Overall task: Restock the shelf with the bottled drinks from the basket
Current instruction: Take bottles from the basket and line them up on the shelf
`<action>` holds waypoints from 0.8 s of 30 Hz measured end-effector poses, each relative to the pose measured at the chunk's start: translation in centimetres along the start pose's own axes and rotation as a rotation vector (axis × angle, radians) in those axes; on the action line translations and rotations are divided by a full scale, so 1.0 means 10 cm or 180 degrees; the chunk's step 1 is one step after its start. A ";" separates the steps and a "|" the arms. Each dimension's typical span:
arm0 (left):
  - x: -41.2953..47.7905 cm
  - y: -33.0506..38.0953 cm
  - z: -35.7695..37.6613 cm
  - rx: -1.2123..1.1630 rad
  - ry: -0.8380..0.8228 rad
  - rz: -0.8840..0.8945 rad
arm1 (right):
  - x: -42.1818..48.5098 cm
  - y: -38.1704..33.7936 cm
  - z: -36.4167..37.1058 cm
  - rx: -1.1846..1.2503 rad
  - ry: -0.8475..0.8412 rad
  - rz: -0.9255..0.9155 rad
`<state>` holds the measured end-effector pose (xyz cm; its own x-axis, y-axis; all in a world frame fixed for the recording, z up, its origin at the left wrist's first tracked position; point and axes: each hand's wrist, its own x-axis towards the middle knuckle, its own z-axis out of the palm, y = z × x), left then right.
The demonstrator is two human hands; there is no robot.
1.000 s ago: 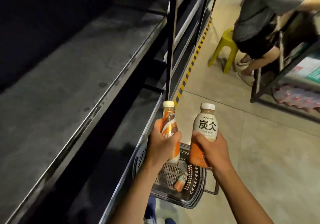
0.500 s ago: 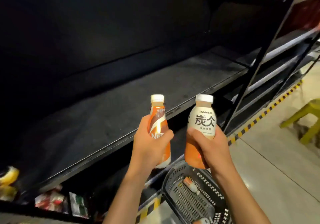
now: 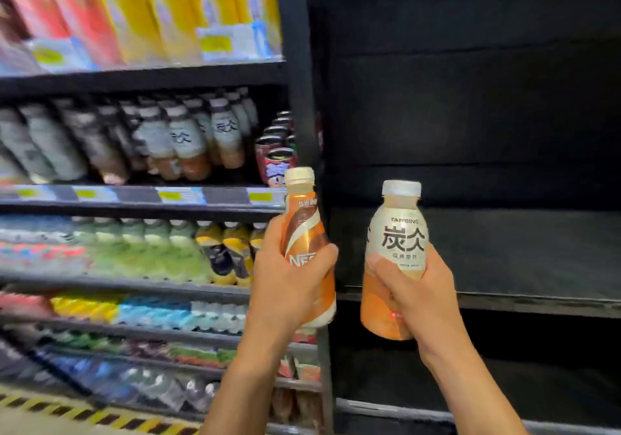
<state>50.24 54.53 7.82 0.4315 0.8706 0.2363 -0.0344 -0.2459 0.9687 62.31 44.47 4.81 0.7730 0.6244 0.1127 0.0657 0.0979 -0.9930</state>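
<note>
gripping upright bottles: left hand (image 3: 289,287) orange bottle (image 3: 304,229), right hand (image 3: 413,293) white bottle (image 3: 398,233).

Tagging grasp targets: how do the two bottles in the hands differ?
Label: the left bottle wears an orange-and-brown swirl wrap; the right bottle is white with big black characters over an orange base. Shape: the left bottle is slimmer, the right bottle broader-shouldered. Shared: both roughly upright, pale caps on, each gripped round its lower half, by the left hand and right hand.
</note>
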 end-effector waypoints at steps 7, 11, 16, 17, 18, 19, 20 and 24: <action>0.01 0.06 -1.79 0.0305 0.0575 0.0135 | -0.43 -0.09 1.57 0.0054 -0.0585 -0.0132; 0.08 0.03 -2.45 0.0403 0.0650 0.0210 | -0.60 -0.09 2.18 0.0017 -0.0711 -0.0175; 0.29 -0.10 -2.91 0.0393 0.0583 0.0130 | -0.64 -0.12 2.71 -0.0141 -0.0788 -0.0313; 0.36 -0.12 -2.97 0.0391 0.0564 0.0099 | -0.61 -0.13 2.79 -0.0165 -0.0765 -0.0329; 0.44 -0.15 -3.02 0.0376 0.0551 0.0069 | -0.57 -0.15 2.86 -0.0183 -0.0731 -0.0341; 0.53 -0.18 -3.07 0.0358 0.0544 0.0036 | -0.52 -0.17 2.92 -0.0206 -0.0693 -0.0348; 0.63 -0.21 -3.10 0.0342 0.0545 0.0009 | -0.46 -0.20 2.97 -0.0239 -0.0657 -0.0356; 1.10 -0.32 -3.20 0.0266 0.0552 0.0053 | -0.09 -0.29 3.16 -0.0349 -0.0489 -0.0410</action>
<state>26.21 78.50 9.75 0.2695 0.9247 0.2688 0.0378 -0.2891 0.9566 41.51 68.09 8.73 0.6492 0.7236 0.2343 0.2321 0.1048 -0.9670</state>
